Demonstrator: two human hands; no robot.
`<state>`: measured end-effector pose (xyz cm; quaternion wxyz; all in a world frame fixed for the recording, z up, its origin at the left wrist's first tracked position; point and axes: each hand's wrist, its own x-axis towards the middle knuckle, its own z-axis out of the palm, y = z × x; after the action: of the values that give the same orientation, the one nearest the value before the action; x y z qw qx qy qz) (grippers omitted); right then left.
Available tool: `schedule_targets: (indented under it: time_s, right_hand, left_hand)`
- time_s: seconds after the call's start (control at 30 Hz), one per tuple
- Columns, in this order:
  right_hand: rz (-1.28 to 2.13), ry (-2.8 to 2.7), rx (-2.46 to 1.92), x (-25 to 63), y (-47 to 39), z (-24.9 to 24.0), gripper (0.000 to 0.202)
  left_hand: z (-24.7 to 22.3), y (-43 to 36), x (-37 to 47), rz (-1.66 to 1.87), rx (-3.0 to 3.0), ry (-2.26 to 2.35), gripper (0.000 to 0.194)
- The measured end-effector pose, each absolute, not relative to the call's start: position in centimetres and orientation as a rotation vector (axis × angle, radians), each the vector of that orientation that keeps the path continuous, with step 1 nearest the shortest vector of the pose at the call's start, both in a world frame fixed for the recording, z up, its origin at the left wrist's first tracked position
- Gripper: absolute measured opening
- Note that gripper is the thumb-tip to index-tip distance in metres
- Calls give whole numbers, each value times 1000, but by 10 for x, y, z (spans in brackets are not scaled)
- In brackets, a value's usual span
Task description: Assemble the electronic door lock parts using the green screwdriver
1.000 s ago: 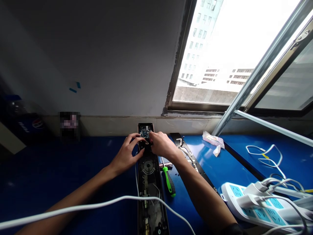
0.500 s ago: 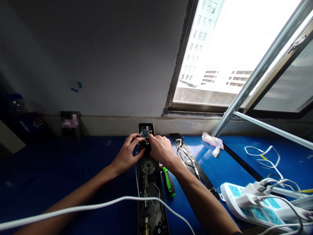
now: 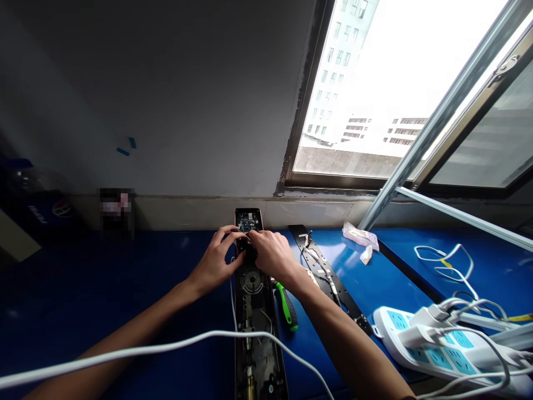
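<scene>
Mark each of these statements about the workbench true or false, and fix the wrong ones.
1. Both hands meet at the far end of the opened door lock body. True: the left hand and right hand have their fingertips at the small circuit board.
2. The green-handled screwdriver is held in the right hand. False: it lies on the blue table, right of the lock body.
3. A white power strip lies at the right with plugs in it. True.
4. A black cable crosses the lock body. False: the cable is white.
5. The black metal plate lies left of the lock body. False: it lies to the right.
</scene>
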<state>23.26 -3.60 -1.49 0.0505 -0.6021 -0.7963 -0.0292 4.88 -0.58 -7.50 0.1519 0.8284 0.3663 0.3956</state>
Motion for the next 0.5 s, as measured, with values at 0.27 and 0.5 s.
schedule_targets:
  time_s: [0.27,0.5]
  right_hand:
    - [-93,-2406,-1787,232,-38,-23,31]
    - [-70,-2351,-1765,234,-41,-28,27]
  left_hand:
    - [-78,-4,49,1153,2386,1048,31]
    - [-77,-5,49,1170,2390,1044,30]
